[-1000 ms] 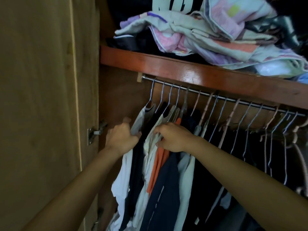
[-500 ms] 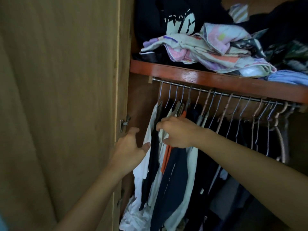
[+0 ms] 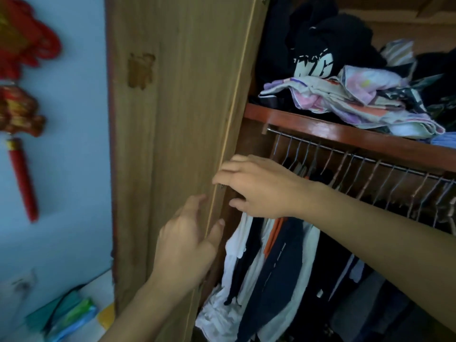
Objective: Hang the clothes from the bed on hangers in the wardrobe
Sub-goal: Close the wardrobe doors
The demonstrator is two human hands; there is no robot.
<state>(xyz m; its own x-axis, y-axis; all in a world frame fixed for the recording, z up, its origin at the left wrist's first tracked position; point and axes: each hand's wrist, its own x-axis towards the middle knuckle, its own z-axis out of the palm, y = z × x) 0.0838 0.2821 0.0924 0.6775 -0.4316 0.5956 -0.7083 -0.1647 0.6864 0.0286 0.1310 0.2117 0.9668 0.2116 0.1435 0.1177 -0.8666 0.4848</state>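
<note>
- The wardrobe door (image 3: 177, 144) is a tall panel of pale, fine-grained wood veneer with a thin light strip down its free edge; every place below is told from this door.
- The left hand (image 3: 187, 245) lies at the door's free edge, low down, fingers spread and loosely straight over the face, thumb round the edge; whether it actually touches is blurred.
- The right hand (image 3: 259, 186) is just above, fingertips reaching to the same edge, fingers relaxed and grasping nothing.
- Right of the door, a slim metal rail (image 3: 365, 160) carries a row of thin wire hangers (image 3: 385, 183).
- The hung clothes (image 3: 271, 267) drop beside the door's edge: soft white, navy and orange fabric in long folds.
- Above the rail, a glossy reddish wooden shelf (image 3: 345, 134) bears crumpled folded fabrics (image 3: 357, 99), pastel and black.
- Left of the door, a red tasselled ornament (image 3: 22, 119) hangs on a smooth blue wall (image 3: 74, 169).
</note>
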